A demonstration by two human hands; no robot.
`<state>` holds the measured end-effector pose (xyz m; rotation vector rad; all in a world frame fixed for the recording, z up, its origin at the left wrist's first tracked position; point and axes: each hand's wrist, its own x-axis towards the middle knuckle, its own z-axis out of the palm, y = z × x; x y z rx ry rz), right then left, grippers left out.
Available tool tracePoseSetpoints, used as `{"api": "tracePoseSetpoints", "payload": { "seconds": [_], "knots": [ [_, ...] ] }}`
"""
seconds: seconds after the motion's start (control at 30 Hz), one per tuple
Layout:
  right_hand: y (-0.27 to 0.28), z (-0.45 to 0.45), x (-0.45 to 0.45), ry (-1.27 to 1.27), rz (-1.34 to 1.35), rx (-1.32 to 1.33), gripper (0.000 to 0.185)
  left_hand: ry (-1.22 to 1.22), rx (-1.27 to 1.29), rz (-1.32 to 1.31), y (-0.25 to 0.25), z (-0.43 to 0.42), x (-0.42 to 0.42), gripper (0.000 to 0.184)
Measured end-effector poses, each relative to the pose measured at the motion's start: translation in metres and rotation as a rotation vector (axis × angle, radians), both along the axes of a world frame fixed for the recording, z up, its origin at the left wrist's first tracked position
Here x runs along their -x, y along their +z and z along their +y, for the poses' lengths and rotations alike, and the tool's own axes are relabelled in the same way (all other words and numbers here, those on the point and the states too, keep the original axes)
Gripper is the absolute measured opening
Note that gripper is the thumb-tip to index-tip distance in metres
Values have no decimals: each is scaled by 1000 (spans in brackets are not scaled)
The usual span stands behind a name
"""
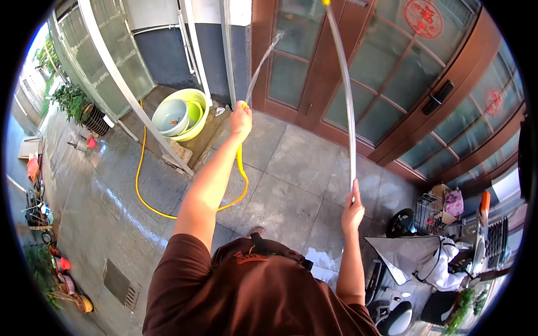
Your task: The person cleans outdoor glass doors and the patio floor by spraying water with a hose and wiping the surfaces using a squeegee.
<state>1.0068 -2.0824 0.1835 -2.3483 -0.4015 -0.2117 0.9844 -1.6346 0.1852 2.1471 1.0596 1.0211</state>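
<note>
Your left hand grips a flexible yellow hose, apparently to direct its clear water jet toward the brown-framed glass doors, upper right; hose loops below that hand. Your right hand clasps a long silver metal pole, likely for reach; it extends above the hand to the frame's top edge.

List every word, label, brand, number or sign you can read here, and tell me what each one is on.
"福": on the round red sticker on the brown door.
Smaller red sticker, right of the door handle: too small and blurred to read.
Yellow hose and pole: no readable lettering.
</note>
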Motion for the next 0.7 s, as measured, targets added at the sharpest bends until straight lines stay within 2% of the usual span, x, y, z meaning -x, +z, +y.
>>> {"api": "tracePoseSetpoints", "payload": {
  "seconds": [0.1, 0.13, 0.27, 0.33, 0.4, 0.5, 0.6, 0.63, 0.7],
  "knots": [
    [-45, -11, 20, 18, 113, 71, 42, 156, -32, -25, -1, 5, 21, 20],
    [-80, -18, 21, 54, 43, -70, 39, 188, -20, -32, -9, 10, 26, 22],
    [-100, -32, 36, 3, 227, -76, 37, 144, 113, -24, -12, 2, 51, 26],
    [-102, -40, 36, -1, 317, -118, 37, 83, 61, -73, -3, -17, 63, 26],
    [-97, -46, 41, -8, 351, -172, 38, 20, -60, -172, -5, -31, 68, 21],
    [-91, -50, 36, 3, 243, -299, 39, -30, 38, -224, 12, -56, 76, 21],
    [-37, -31, 23, -5, 171, -370, 40, -46, 52, -394, 19, -68, 88, 21],
    [-12, -25, 18, -40, 163, -307, 42, -44, 67, -448, 21, -72, 96, 21],
    [15, -14, -1, -50, 16, -257, 42, -125, 385, -704, 48, -100, 120, 21]
  ]
}}
